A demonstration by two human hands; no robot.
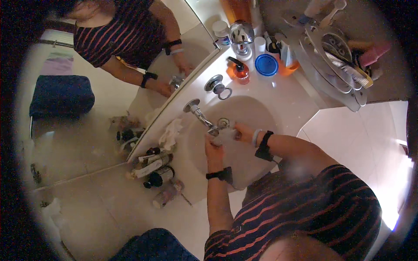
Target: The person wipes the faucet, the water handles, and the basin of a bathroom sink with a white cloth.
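Over the white sink basin [261,111], both my hands are under the chrome faucet [200,116]. My left hand [214,150] is closed just below the spout. From the right, my right hand [245,132] reaches in with its fingers curled. Between the two is a pale, see-through thing [225,136] that both hands seem to grip; blur hides its kind, and it may be partly water. The metal drain [223,123] shows just beyond it. Black straps with small dark boxes are on both my wrists, and a pale band is on the right one.
Behind the basin are a chrome handle [214,84], an orange pump bottle [241,73] and a blue-lidded jar [266,65]. A wire rack [333,65] holds combs at the upper right. Several bottles [160,176] and a crumpled tissue [171,133] lie left, along the mirror [109,95].
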